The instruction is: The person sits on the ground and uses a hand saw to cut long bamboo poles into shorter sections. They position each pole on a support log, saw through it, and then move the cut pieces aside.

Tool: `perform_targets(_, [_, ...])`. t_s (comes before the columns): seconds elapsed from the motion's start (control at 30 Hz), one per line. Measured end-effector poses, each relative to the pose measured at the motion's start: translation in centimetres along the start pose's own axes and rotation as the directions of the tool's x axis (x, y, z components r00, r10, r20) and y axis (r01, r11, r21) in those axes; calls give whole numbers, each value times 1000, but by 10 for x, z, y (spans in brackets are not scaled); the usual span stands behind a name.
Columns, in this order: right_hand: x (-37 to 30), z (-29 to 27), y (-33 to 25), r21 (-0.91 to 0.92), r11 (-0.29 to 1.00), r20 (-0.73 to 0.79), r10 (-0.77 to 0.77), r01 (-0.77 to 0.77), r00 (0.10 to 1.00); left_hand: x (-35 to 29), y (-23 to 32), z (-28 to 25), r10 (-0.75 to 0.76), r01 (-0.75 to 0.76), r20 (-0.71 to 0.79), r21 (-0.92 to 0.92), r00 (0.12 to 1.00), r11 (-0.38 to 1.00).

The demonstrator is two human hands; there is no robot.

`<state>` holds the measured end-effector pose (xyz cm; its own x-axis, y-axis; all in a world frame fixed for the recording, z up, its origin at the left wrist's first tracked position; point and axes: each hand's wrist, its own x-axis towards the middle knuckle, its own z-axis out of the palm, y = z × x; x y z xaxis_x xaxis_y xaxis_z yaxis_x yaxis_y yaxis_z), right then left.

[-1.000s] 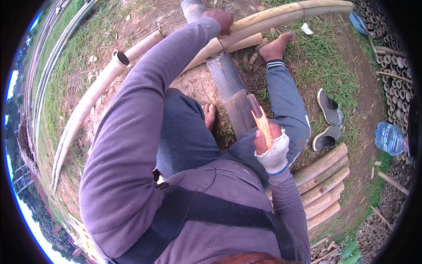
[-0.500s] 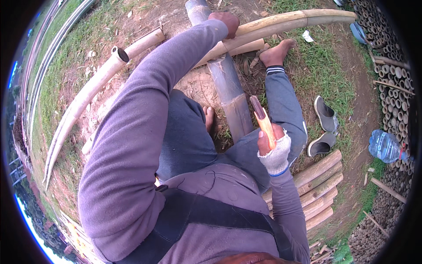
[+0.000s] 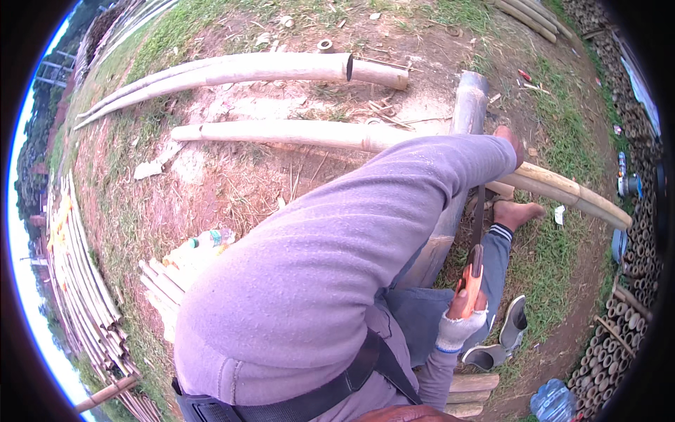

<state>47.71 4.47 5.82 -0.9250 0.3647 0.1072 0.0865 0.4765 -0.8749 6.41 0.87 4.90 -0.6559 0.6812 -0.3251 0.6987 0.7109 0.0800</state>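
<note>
My right hand (image 3: pixel 467 313), in a white fingerless glove, is closed round the orange wooden handle (image 3: pixel 470 283) of a saw. The saw's narrow dark blade (image 3: pixel 479 214) reaches up to a pale bamboo pole (image 3: pixel 573 191). That pole lies across a thick grey bamboo log (image 3: pixel 437 246). At the crossing, my left hand (image 3: pixel 509 143) is closed on the pole, its fingers partly hidden behind my wrist and sleeve. My bare foot (image 3: pixel 517 213) rests on the ground just below the pole, right of the blade.
Another pale bamboo pole (image 3: pixel 260 68) lies at the far left. Grey slip-on shoes (image 3: pixel 515 323) stand right of my leg, near cut bamboo lengths (image 3: pixel 470 395). A blue water bottle (image 3: pixel 553 401) lies by stacked bamboo (image 3: pixel 612 352) at right. A clear bottle (image 3: pixel 211 238) rests to my left.
The view has swung left, so the scene sits further right. The saw's blade now shows extended up to the pole. My left hand stays at the pole.
</note>
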Motion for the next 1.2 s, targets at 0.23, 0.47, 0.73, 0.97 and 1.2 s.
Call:
perform_targets(0.23, [34,35,-8,128,987,163,-119,99,979,38,-63,50,-266,253,-23,-234,964,939])
perform_targets(0.47, [47,33,-33,-119,970,-24,-215,211,976,-34,-23,-22,5,-5,-55,2,998,1000])
perform_targets(0.73, [-159,-82,-38,105,954,-278,300,-281,913,-40,-15,-49,2,-155,-241,-617,971,772])
perform_targets(0.97, [-205,-129,-54,64,953,-755,240,-296,610,-70,130,14,172,-456,-509,-507,843,731])
perform_targets(1.2, [-233,-149,-14,-166,943,-823,29,-287,568,-102,279,64,453,-393,-69,-622,889,677])
